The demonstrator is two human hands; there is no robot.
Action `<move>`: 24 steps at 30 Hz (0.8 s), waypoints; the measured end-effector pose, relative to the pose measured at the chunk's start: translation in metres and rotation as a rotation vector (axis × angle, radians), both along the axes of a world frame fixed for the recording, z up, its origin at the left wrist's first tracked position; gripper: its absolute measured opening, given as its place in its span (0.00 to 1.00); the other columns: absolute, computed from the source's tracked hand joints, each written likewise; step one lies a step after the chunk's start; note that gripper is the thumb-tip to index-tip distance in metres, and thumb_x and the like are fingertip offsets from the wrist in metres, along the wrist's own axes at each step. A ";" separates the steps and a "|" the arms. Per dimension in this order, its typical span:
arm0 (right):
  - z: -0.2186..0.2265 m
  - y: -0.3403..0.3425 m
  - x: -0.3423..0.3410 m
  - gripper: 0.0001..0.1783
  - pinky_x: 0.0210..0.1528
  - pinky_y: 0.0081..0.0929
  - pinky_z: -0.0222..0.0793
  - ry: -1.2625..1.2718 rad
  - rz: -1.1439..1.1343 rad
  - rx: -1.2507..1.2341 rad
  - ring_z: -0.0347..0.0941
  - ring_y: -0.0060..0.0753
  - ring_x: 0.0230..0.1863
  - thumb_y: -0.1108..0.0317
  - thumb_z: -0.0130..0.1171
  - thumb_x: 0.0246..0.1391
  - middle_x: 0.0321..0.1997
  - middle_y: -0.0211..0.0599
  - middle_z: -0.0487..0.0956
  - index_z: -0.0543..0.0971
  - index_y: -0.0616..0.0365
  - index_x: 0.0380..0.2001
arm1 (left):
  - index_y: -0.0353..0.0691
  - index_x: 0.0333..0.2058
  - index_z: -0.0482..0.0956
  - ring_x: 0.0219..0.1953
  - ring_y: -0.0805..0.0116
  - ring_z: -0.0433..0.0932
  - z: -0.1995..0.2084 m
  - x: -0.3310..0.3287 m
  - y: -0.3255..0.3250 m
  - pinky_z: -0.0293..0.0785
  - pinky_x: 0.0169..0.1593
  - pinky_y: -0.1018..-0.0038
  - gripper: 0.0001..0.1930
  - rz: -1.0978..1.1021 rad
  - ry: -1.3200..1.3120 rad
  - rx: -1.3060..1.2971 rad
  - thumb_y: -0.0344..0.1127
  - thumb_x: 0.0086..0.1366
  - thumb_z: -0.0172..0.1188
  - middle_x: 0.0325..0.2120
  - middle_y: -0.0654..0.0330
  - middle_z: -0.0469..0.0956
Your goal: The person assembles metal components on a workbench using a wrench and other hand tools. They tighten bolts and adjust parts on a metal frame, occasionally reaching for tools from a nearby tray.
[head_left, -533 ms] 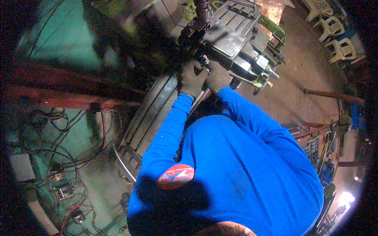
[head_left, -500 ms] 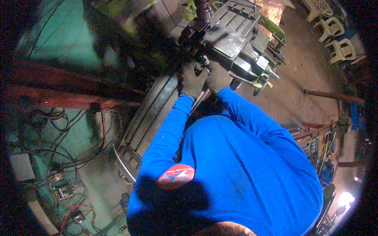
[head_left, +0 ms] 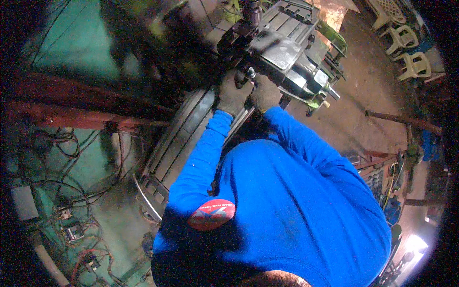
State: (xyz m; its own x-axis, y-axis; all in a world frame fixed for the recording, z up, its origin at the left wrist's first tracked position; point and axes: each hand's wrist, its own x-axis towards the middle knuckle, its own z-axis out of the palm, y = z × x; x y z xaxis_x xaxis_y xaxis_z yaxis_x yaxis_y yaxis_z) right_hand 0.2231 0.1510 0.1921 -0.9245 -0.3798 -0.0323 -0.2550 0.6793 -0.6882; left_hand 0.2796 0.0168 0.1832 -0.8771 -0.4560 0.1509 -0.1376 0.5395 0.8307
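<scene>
My gloved hands are close together at the front side of a machine vise, in the upper middle of the view. My left hand [head_left: 233, 94] has its fingers curled, with their tips in shadow; what they hold, if anything, is hidden. Beside it, my right hand [head_left: 265, 94] is closed, thumb side toward the left hand. A small shiny metal cylinder [head_left: 251, 72] sticks up between them at the right hand's fingers, its lower part covered. Just beyond lies the machine vise [head_left: 279, 50], grey and flat-topped, on a slotted machine table [head_left: 184, 126].
A dark vertical spindle [head_left: 251, 13] stands behind the vise. The vise's screw end [head_left: 333, 92] juts out to the right. Tangled cables [head_left: 71, 191] lie on the green surface at left. Pale plastic chairs [head_left: 413, 66] stand far right, and a red beam [head_left: 81, 112] runs at left.
Both hands stay at the same place by the metal cylinder, with only a slight shift of the left wrist. The whole view has moved a little.
</scene>
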 end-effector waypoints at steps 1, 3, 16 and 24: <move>-0.002 0.000 -0.002 0.20 0.58 0.56 0.80 0.020 0.009 -0.013 0.85 0.65 0.56 0.54 0.61 0.66 0.57 0.53 0.87 0.87 0.45 0.58 | 0.38 0.48 0.84 0.41 0.53 0.85 0.002 0.001 0.000 0.82 0.50 0.57 0.19 0.036 -0.092 0.024 0.40 0.61 0.73 0.40 0.53 0.86; -0.014 -0.001 -0.002 0.21 0.58 0.56 0.81 0.058 0.021 -0.044 0.85 0.64 0.56 0.53 0.61 0.67 0.57 0.53 0.87 0.86 0.45 0.58 | 0.36 0.56 0.81 0.44 0.51 0.85 -0.031 -0.006 -0.010 0.81 0.52 0.55 0.27 -0.015 0.052 0.049 0.41 0.61 0.76 0.43 0.50 0.87; -0.026 -0.003 -0.009 0.25 0.57 0.57 0.82 0.044 0.022 0.034 0.86 0.63 0.53 0.44 0.60 0.68 0.56 0.50 0.88 0.86 0.42 0.60 | 0.34 0.58 0.82 0.48 0.51 0.85 -0.013 -0.020 0.025 0.80 0.56 0.58 0.29 0.103 0.212 0.060 0.42 0.62 0.78 0.46 0.47 0.87; -0.016 0.001 0.000 0.25 0.55 0.55 0.82 0.066 0.050 -0.144 0.87 0.63 0.52 0.44 0.60 0.70 0.54 0.50 0.89 0.87 0.46 0.59 | 0.34 0.68 0.69 0.58 0.54 0.79 -0.009 -0.007 0.029 0.78 0.63 0.59 0.37 0.063 0.270 0.232 0.32 0.62 0.76 0.61 0.49 0.78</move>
